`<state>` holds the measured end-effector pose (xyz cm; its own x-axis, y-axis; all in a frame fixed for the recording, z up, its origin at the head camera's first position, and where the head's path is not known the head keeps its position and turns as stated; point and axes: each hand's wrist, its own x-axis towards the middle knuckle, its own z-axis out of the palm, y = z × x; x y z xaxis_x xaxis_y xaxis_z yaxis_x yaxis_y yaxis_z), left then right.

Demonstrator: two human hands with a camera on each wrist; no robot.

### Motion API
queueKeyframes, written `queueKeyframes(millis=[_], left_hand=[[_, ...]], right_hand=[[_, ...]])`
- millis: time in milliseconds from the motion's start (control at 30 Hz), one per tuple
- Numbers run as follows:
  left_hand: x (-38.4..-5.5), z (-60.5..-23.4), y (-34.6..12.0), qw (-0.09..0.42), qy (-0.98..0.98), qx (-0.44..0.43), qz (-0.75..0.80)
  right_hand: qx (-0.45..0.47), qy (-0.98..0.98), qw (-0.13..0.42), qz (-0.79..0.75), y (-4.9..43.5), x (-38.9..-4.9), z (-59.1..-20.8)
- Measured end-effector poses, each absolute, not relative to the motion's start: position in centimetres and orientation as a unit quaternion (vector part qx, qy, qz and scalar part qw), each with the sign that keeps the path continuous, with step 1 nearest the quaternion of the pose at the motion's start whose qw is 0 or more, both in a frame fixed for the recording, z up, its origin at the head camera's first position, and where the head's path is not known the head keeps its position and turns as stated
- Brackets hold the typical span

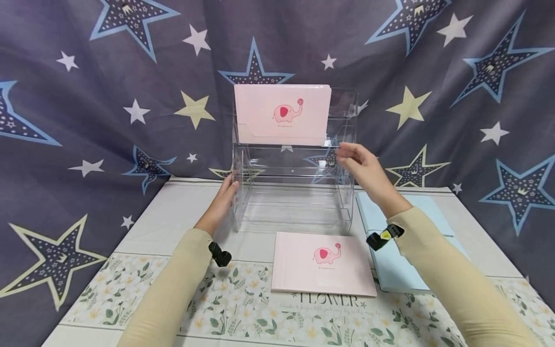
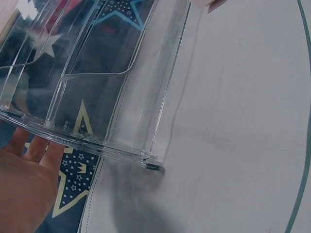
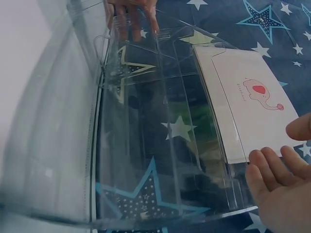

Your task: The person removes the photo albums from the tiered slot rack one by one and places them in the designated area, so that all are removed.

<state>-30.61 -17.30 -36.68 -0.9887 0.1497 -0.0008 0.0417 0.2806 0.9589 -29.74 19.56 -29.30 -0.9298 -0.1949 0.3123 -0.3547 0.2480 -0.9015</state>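
Observation:
A clear plastic tiered rack (image 1: 292, 225) stands upright on the table. In its top tier sits a pink booklet or stack of cards (image 1: 260, 113) with an elephant drawing. My left hand (image 1: 222, 198) rests against the rack's left side; in the left wrist view the left hand's fingers (image 2: 35, 151) touch the side panel from outside. Beside the rack's right edge is my right hand (image 1: 366, 168), loosely bent and holding nothing. The right wrist view shows that right hand (image 3: 284, 187) near the lower corner of the upper pink booklet (image 3: 248, 104).
A stack of pink elephant booklets (image 1: 295, 270) lies in front of the rack. Light blue booklets or folders (image 1: 392, 265) lie to the right, partly under my right forearm. A star-patterned curtain (image 1: 173, 72) hangs behind. The white tablecloth (image 1: 158, 221) has a floral band.

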Motion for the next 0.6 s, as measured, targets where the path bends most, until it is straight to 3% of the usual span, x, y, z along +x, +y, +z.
queueKeyframes(millis=[167,400,600], left_hand=[[-30.2,-36.4,-17.1,0.045,0.797,0.057,0.599],[-33.1,-39.7,-18.1,0.028,0.798,0.057,0.6],[-33.0,-39.9,-18.2,0.023,0.796,0.066,0.602]], right_hand=[[0.176,-0.779,0.091,0.595,18.2,-31.5,-28.0],[0.162,-0.797,0.151,0.562,16.6,-33.9,-25.9],[0.144,-0.784,0.155,0.584,16.1,-35.8,-24.7]])
